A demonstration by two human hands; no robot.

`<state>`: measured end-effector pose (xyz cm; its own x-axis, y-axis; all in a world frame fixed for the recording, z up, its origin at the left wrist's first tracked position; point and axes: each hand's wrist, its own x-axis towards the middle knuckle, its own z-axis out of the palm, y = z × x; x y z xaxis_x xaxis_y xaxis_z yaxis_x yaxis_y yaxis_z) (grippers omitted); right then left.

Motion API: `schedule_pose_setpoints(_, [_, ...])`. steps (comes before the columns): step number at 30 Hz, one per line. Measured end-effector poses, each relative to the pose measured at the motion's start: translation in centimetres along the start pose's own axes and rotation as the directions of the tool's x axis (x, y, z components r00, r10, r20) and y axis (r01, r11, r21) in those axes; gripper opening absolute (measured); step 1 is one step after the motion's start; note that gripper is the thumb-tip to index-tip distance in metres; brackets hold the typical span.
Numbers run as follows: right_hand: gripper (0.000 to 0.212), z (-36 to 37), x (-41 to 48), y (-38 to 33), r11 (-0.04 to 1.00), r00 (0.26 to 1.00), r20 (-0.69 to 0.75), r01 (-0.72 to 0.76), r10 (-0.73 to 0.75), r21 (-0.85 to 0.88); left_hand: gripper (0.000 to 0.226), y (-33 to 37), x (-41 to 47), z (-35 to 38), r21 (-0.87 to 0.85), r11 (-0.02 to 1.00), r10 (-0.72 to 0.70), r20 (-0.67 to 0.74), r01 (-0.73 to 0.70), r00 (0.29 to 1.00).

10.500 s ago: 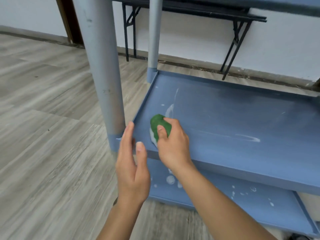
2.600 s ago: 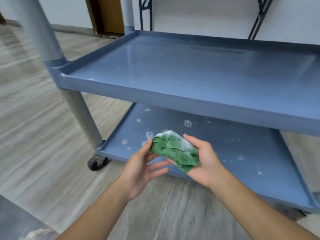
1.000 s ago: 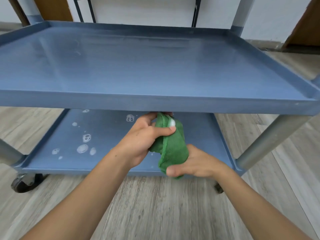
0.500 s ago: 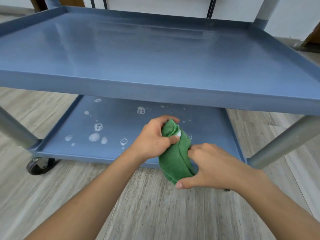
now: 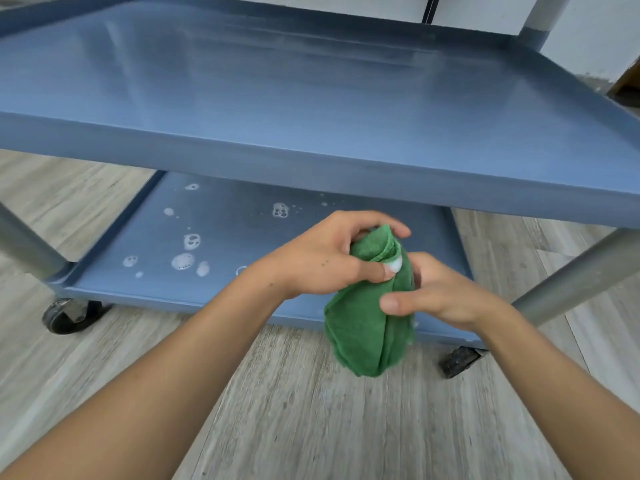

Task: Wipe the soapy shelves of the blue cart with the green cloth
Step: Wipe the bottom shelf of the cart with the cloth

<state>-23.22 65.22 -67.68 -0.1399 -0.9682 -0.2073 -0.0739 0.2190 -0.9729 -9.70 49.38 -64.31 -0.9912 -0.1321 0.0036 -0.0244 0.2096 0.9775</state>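
Several soap suds (image 5: 183, 261) dot the lower shelf (image 5: 221, 289) of the blue cart (image 5: 311, 109), left of the green cloth (image 5: 363, 327). The left hand (image 5: 325, 261) pinches the cloth's top; the right hand (image 5: 440, 292) grips its middle, in front of that shelf's edge.

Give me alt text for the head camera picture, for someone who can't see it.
Two bare hands, left hand and right hand, hold a bunched green cloth with a dab of white foam in front of a blue cart. The cart's bottom shelf is dotted with soap suds, while the shelf above shows no suds.
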Motion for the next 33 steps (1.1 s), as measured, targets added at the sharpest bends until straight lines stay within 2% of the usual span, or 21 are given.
schedule_pose_setpoints(3, [0.032,1.2,0.7,2.5,0.977,0.986,-0.162,-0.014,0.050,0.215,0.047,-1.8,1.3,0.6,0.131,0.991,0.016,-0.158,0.005,0.987])
schedule_pose_setpoints(6, [0.020,1.0,1.0,4.3,0.954,0.950,-0.277,-0.059,0.144,0.293,0.059,-4.6,2.2,0.9,0.321,0.941,-0.015,-0.270,0.105,0.963])
schedule_pose_setpoints(8, [0.020,-0.5,0.8,5.2,0.946,0.893,-0.367,-0.162,0.261,0.279,0.060,-6.9,2.1,0.5,0.356,0.913,-0.085,-0.315,0.201,0.945])
schedule_pose_setpoints(10, [0.019,-3.0,0.7,6.2,0.943,0.776,-0.541,-0.312,0.323,0.116,0.054,-9.6,1.3,-0.5,0.417,0.858,-0.167,-0.327,0.300,0.930])
schedule_pose_setpoints(11, [0.016,-4.6,0.7,6.8,0.905,0.706,-0.639,-0.425,0.306,-0.035,0.052,-10.9,0.7,-1.0,0.484,0.805,-0.202,-0.321,0.343,0.925])
schedule_pose_setpoints(12, [0.017,-6.2,0.7,7.2,0.821,0.649,-0.714,-0.539,0.262,-0.189,0.051,-12.1,0.0,-1.6,0.561,0.736,-0.233,-0.315,0.379,0.920])
schedule_pose_setpoints(14, [0.023,-9.0,1.2,8.0,0.574,0.591,-0.793,-0.704,0.145,-0.419,0.051,-14.3,-1.3,-2.5,0.676,0.603,-0.278,-0.320,0.424,0.906])
schedule_pose_setpoints(15, [0.027,-10.0,1.4,8.6,0.468,0.577,-0.812,-0.745,0.094,-0.475,0.052,-15.2,-1.8,-2.8,0.709,0.556,-0.283,-0.328,0.433,0.901])
schedule_pose_setpoints(17, [0.033,-10.9,2.1,10.0,0.359,0.549,-0.835,-0.789,0.049,-0.498,0.056,-16.8,-2.8,-2.9,0.755,0.494,-0.254,-0.350,0.432,0.902])
schedule_pose_setpoints(21, [0.040,-9.6,3.0,13.3,0.239,0.524,-0.844,-0.839,0.115,-0.488,0.062,-19.5,-4.4,-3.5,0.774,0.434,-0.192,-0.421,0.461,0.887])
schedule_pose_setpoints(23, [0.038,-8.5,3.6,14.3,0.253,0.527,-0.847,-0.831,0.071,-0.495,0.063,-20.2,-5.3,-4.3,0.784,0.412,-0.151,-0.444,0.465,0.883])
schedule_pose_setpoints(26, [0.033,-6.5,4.9,14.8,0.402,0.484,-0.875,-0.805,0.018,-0.437,0.073,-21.0,-7.3,-5.7,0.769,0.410,-0.098,-0.497,0.490,0.862])
schedule_pose_setpoints(28, [0.034,-5.4,5.9,14.8,0.470,0.444,-0.896,-0.797,0.028,-0.380,0.077,-21.8,-8.6,-6.6,0.761,0.389,-0.125,-0.514,0.518,0.849])
schedule_pose_setpoints(30, [0.045,-4.7,6.8,14.6,0.496,0.438,-0.898,-0.790,0.042,-0.362,0.083,-22.8,-9.8,-7.5,0.742,0.373,-0.178,-0.532,0.557,0.828])
schedule_pose_setpoints(33, [0.077,-4.7,8.0,13.8,0.519,0.464,-0.883,-0.774,0.076,-0.362,0.089,-24.2,-11.4,-9.4,0.685,0.390,-0.220,-0.581,0.616,0.784])
